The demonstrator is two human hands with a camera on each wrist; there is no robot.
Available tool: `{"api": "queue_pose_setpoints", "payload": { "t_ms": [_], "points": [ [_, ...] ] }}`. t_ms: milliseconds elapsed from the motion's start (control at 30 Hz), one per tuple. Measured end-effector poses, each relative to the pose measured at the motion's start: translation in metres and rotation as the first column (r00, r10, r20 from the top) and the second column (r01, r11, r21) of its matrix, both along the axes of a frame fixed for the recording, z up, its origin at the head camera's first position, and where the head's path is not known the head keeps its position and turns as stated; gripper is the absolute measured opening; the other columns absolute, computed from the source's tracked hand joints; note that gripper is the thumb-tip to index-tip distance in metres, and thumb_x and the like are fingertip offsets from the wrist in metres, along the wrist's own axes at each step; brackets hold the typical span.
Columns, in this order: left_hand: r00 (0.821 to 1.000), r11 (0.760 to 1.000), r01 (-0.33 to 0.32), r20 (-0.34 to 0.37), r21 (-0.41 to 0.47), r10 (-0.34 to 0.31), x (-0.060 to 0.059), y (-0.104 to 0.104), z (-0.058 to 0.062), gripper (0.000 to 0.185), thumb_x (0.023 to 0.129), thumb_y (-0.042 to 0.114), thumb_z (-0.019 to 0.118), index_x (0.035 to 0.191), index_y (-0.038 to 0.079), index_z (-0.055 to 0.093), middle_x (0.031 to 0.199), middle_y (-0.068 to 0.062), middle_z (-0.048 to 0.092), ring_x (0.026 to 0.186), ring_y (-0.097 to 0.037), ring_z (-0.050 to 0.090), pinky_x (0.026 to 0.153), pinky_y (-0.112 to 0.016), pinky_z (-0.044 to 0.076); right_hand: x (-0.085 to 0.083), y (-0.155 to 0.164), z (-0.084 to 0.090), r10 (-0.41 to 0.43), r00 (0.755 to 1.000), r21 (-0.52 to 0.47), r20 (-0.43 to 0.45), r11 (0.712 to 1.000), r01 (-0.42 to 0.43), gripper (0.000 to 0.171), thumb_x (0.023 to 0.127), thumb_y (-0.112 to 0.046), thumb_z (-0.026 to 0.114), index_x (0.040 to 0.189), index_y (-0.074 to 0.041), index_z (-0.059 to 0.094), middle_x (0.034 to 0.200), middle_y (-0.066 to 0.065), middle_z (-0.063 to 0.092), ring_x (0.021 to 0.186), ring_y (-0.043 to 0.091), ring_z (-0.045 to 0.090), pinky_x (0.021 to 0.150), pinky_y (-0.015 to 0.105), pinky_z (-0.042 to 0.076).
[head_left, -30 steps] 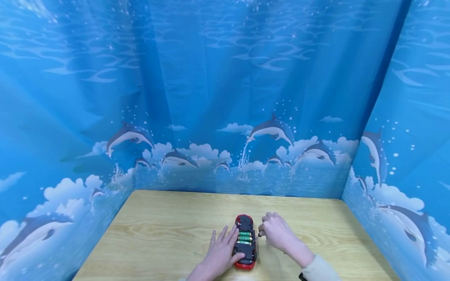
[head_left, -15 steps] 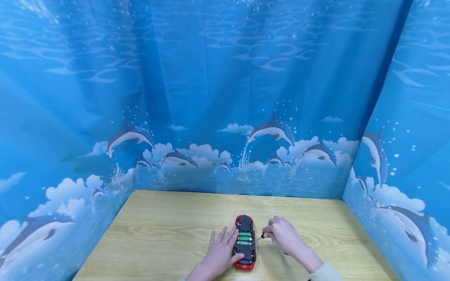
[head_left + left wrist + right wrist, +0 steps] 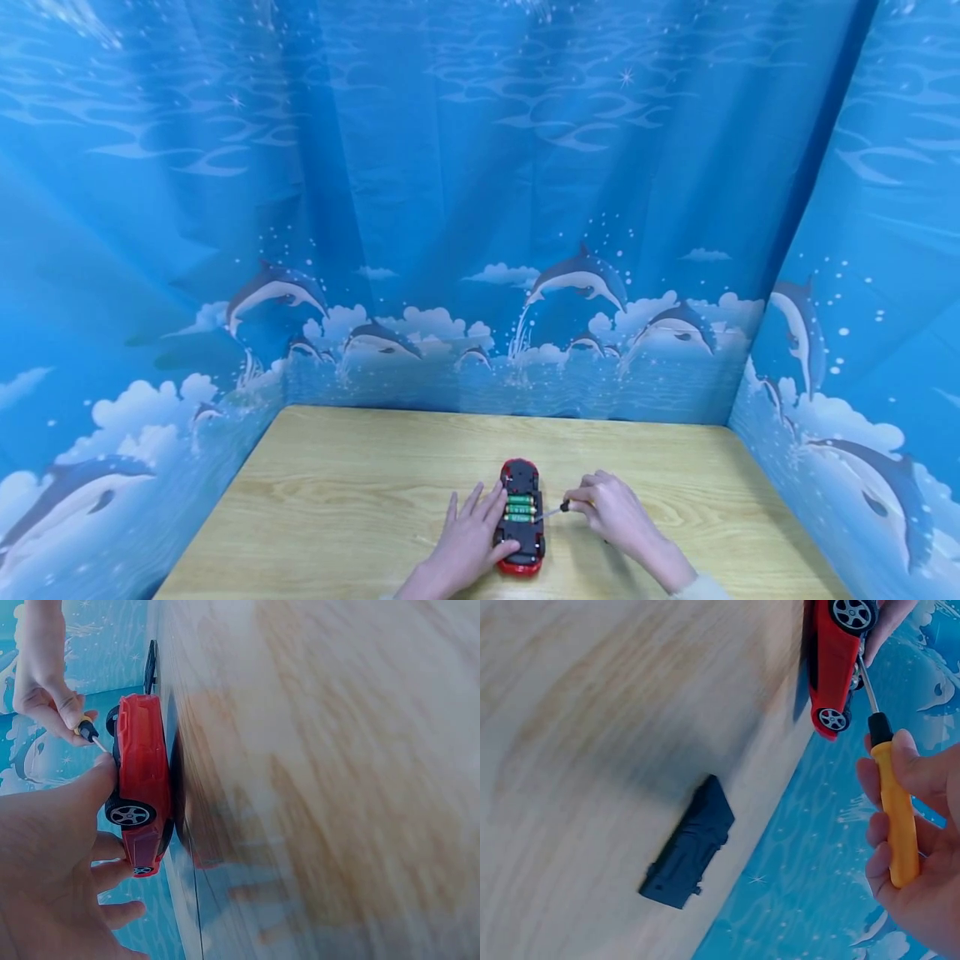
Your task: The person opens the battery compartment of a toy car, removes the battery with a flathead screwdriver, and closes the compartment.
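A red toy car [image 3: 521, 554] lies upside down on the table, its black underside up. Several green batteries [image 3: 520, 509] sit in its uncovered battery compartment. My left hand [image 3: 467, 542] rests on the car's left side with fingers fairly straight, the thumb across the underside. My right hand [image 3: 611, 510] grips a screwdriver [image 3: 897, 810] with a yellow handle and black collar. In the head view its metal shaft slants down leftward to the right edge of the compartment, by the nearest battery. Exactly what the tip touches is too small to tell.
A black battery cover [image 3: 690, 844] lies on the wooden table [image 3: 360, 500], to the right of the car and mostly hidden under my right hand in the head view. Blue dolphin-print curtains [image 3: 450, 208] stand around the table's back and sides.
My right hand has shifted right and slightly towards me, tilting the screwdriver lower so more of its shaft shows. My left hand and the car have hardly moved.
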State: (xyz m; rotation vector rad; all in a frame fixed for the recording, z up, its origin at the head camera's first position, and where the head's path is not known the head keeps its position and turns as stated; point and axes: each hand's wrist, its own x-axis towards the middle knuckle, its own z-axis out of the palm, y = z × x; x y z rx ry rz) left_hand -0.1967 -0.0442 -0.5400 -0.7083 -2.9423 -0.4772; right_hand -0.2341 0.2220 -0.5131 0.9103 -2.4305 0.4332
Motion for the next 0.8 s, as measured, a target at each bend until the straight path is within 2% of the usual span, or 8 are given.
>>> {"api": "queue_pose_setpoints", "payload": {
  "t_ms": [167,600,800],
  "points": [
    [1.000,1.000,-0.008,0.024,-0.013,0.008,-0.0016,0.0004,-0.0005,0.079,0.095,0.063,0.054,0.153,0.010,0.045,0.161,-0.007,0.039,0.146,-0.039,0.036,0.114,-0.070,0.027,0.0022,0.0030,-0.0039,-0.012,1.000,-0.040,0.023,0.999,0.013,0.014,0.074,-0.011,0.087,0.088,-0.009,0.082,0.072,-0.010,0.064,0.064,0.003,0.050,0.052,0.019,0.043],
    [0.999,1.000,-0.011,0.039,-0.008,0.011,-0.0005,0.0007,0.0009,0.079,0.096,0.064,0.052,0.154,0.010,0.044,0.162,-0.006,0.037,0.147,-0.039,0.034,0.115,-0.071,0.024,0.0047,0.0048,-0.0028,-0.041,0.996,-0.044,0.082,0.998,0.045,0.012,0.077,-0.008,0.084,0.087,-0.013,0.080,0.076,-0.009,0.067,0.068,0.004,0.056,0.057,0.023,0.049],
    [0.999,1.000,-0.011,0.031,-0.016,0.011,-0.0010,0.0001,-0.0008,0.080,0.096,0.064,0.051,0.154,0.010,0.044,0.162,-0.006,0.037,0.147,-0.039,0.034,0.115,-0.070,0.025,0.0040,0.0062,-0.0035,-0.029,0.997,-0.016,0.073,0.999,0.031,0.015,0.076,-0.009,0.084,0.089,-0.014,0.079,0.079,-0.007,0.069,0.071,0.007,0.059,0.059,0.026,0.051]
  ]
}}
